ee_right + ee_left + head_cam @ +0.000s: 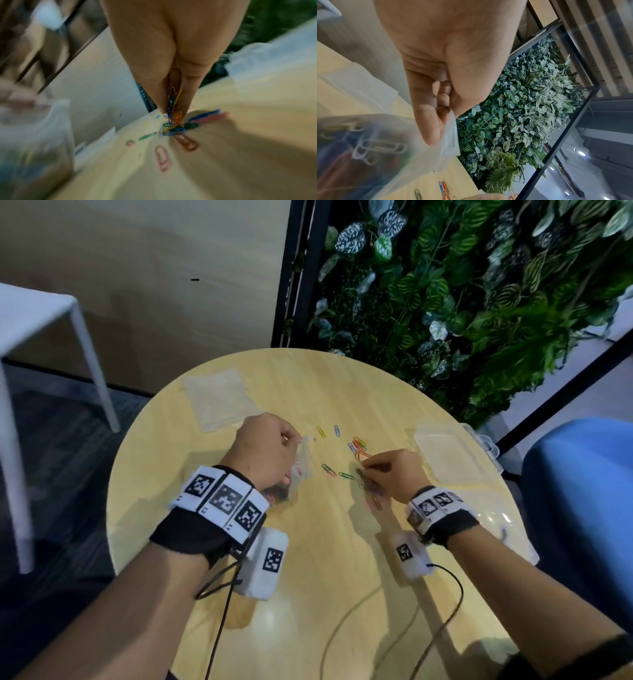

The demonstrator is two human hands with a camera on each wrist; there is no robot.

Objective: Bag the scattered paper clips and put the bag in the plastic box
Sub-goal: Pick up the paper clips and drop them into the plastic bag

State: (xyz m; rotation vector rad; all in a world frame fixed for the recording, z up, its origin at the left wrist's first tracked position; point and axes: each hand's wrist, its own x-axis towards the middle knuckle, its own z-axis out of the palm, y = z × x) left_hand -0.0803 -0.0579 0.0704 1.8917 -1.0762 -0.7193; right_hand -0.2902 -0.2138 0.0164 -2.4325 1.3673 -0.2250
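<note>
On the round wooden table (308, 542) the paper clips (358, 448) lie scattered between your hands. Your right hand (394, 474) pinches a bunch of them – several per trip. Your left hand (263, 453) pinches the bag (301, 463) by its rim, mouth toward the clips. The plastic box (452, 457) waits open just beside your right hand.

Round wood-look counter (308, 594) w/ a stack of clear bags (219, 400) at the far left. Green leafy plant wall (479, 285) right behind it, white side table (41, 313) off to the left, blue chair (582, 491) on the right.
</note>
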